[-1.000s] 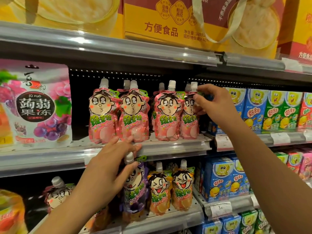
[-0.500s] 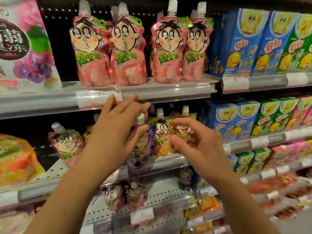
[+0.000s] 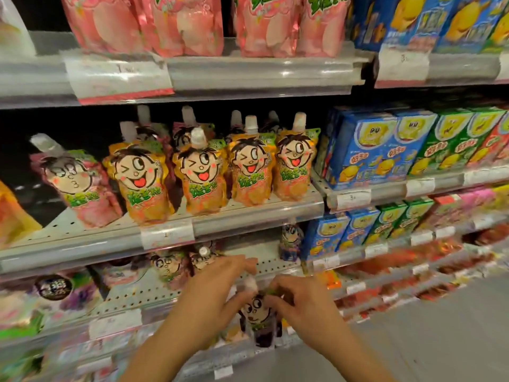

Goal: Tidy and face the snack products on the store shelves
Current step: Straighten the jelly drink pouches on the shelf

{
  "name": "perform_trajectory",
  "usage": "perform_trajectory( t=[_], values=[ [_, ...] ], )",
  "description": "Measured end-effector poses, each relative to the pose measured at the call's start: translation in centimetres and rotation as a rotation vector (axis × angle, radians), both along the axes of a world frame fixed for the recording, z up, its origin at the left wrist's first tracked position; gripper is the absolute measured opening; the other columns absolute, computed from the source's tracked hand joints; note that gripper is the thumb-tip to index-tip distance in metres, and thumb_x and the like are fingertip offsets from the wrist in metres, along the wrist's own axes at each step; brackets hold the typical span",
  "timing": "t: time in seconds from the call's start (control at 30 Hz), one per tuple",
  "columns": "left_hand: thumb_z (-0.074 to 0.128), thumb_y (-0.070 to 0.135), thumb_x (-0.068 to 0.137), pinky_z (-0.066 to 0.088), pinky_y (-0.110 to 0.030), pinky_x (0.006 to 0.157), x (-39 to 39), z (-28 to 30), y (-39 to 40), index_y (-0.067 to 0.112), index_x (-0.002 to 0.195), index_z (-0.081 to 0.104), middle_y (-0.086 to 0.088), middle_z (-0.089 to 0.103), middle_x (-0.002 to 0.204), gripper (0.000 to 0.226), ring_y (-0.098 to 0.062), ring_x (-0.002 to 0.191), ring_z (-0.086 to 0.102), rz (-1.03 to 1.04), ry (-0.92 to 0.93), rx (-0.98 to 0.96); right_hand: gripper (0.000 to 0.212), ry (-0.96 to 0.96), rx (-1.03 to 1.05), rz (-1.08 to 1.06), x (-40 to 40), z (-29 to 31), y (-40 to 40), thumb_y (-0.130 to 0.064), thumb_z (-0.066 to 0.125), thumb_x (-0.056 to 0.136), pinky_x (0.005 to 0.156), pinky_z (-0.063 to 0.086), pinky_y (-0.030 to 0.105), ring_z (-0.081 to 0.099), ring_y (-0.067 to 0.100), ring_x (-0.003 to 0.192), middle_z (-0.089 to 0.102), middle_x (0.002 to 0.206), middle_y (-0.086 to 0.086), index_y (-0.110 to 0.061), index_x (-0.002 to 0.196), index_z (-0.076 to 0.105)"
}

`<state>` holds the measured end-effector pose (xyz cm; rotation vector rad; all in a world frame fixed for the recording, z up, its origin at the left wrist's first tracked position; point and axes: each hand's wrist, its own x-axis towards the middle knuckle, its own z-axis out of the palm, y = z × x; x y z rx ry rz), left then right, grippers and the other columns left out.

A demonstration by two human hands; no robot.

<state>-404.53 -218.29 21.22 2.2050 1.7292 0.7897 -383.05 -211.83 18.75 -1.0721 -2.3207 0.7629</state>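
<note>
While our left hand (image 3: 212, 293) and right hand (image 3: 303, 307) both pinch the purple cartoon-faced spouted jelly pouch (image 3: 260, 321) at the front lip of the lower perforated grey shelf (image 3: 154, 290), we should set it upright, face outward, beside its purple neighbours.

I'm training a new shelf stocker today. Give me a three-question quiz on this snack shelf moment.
1. True or false: both hands, left hand and right hand, grip the purple pouch.
2. What colour are the pouches fronting the shelf above the hands? A green, B orange, C blue.
3. Fill in: right of the orange pouches stand ___ boxes.

Key: 1 true; 2 B; 3 blue.
</note>
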Motion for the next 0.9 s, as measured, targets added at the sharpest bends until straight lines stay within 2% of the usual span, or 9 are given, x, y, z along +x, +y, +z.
perform_trajectory(
  t=[0.07, 0.1, 0.2, 0.3, 0.5, 0.67, 0.77, 0.83, 0.9],
  values=[
    [0.047, 0.057, 0.097, 0.043, -0.025, 0.103, -0.8, -0.5, -0.5, 0.050, 0.126, 0.049, 0.040, 0.043, 0.137, 0.030, 0.017, 0.126, 0.038, 0.052, -0.031, 0.043, 0.028, -0.111, 0.035, -0.056, 0.7, -2.2, 0.3, -0.039, 0.070, 0.089, 0.058, 0.046, 0.026, 0.058, 0.003, 0.062, 0.062, 0.067, -0.019, -0.057, 0.102, 0.054],
    [0.046, 0.054, 0.097, 0.043, -0.029, 0.105, -1.3, -0.7, -0.8, 0.046, 0.126, 0.052, 0.035, 0.046, 0.140, 0.031, 0.010, 0.132, 0.040, 0.093, -0.027, 0.088, 0.033, -0.143, 0.050, -0.093, 1.1, -3.1, 0.5, -0.038, 0.071, 0.089, 0.059, 0.049, 0.029, 0.061, 0.006, 0.065, 0.066, 0.072, -0.017, -0.058, 0.105, 0.050],
    [0.046, 0.045, 0.097, 0.039, -0.044, 0.112, -3.3, -1.0, -1.3, 0.029, 0.128, 0.060, 0.013, 0.052, 0.149, 0.036, -0.017, 0.142, 0.043, 0.258, 0.032, 0.212, 0.014, -0.076, 0.037, -0.251, 2.3, -5.2, 1.7, -0.031, 0.075, 0.088, 0.055, 0.048, 0.028, 0.062, 0.007, 0.061, 0.066, 0.067, -0.016, -0.034, 0.086, 0.062],
    [0.044, 0.037, 0.095, 0.035, -0.052, 0.115, -4.8, -1.0, -1.7, 0.018, 0.131, 0.060, 0.003, 0.053, 0.150, 0.044, -0.027, 0.143, 0.043, 0.388, 0.101, 0.276, 0.020, 0.081, -0.039, -0.354, 2.8, -6.5, 3.5, -0.021, 0.078, 0.089, 0.055, 0.050, 0.022, 0.065, 0.006, 0.061, 0.068, 0.065, -0.015, -0.029, 0.074, 0.067],
    [0.049, 0.034, 0.090, 0.025, -0.060, 0.119, -5.3, -1.3, -1.2, 0.014, 0.141, 0.056, -0.007, 0.053, 0.146, 0.055, -0.036, 0.133, 0.049, 0.451, 0.306, 0.319, 0.007, 0.328, -0.120, -0.433, -0.4, -6.3, 6.5, -0.025, 0.072, 0.094, 0.061, 0.047, 0.013, 0.068, 0.001, 0.073, 0.074, 0.076, -0.014, -0.024, 0.088, 0.076],
    [0.062, 0.029, 0.083, 0.025, -0.065, 0.117, -4.9, -1.4, -0.9, 0.017, 0.151, 0.049, -0.012, 0.047, 0.147, 0.070, -0.039, 0.128, 0.047, 0.474, 0.455, 0.304, 0.011, 0.595, -0.286, -0.421, -3.7, -6.2, 8.5, -0.022, 0.070, 0.096, 0.076, 0.060, 0.034, 0.074, 0.020, 0.081, 0.076, 0.080, 0.002, -0.016, 0.087, 0.074],
    [0.073, 0.028, 0.078, 0.022, -0.066, 0.119, -4.7, -1.8, -0.7, 0.017, 0.154, 0.043, -0.014, 0.044, 0.151, 0.083, -0.041, 0.131, 0.044, 0.506, 0.517, 0.281, 0.018, 0.580, -0.282, -0.467, -5.5, -6.2, 10.7, -0.033, 0.070, 0.088, 0.073, 0.059, 0.048, 0.072, 0.027, 0.077, 0.075, 0.077, 0.007, -0.018, 0.080, 0.071],
    [0.076, 0.028, 0.077, 0.022, -0.066, 0.119, -4.6, -1.9, -0.6, 0.018, 0.155, 0.042, -0.014, 0.045, 0.151, 0.086, -0.041, 0.133, 0.044, 0.524, 0.532, 0.276, 0.019, 0.534, -0.234, -0.491, -6.7, -5.9, 12.0, -0.027, 0.068, 0.086, 0.070, 0.056, 0.045, 0.068, 0.027, 0.070, 0.073, 0.075, 0.011, -0.010, 0.080, 0.073],
    [0.073, 0.029, 0.079, 0.022, -0.067, 0.118, -4.6, -1.9, -0.6, 0.018, 0.156, 0.040, -0.014, 0.045, 0.152, 0.085, -0.041, 0.136, 0.043, 0.527, 0.545, 0.281, 0.018, 0.464, -0.270, -0.521, -7.9, -5.8, 13.6, -0.019, 0.067, 0.088, 0.079, 0.055, 0.040, 0.070, 0.032, 0.086, 0.074, 0.092, 0.017, -0.003, 0.095, 0.074]
  ],
)
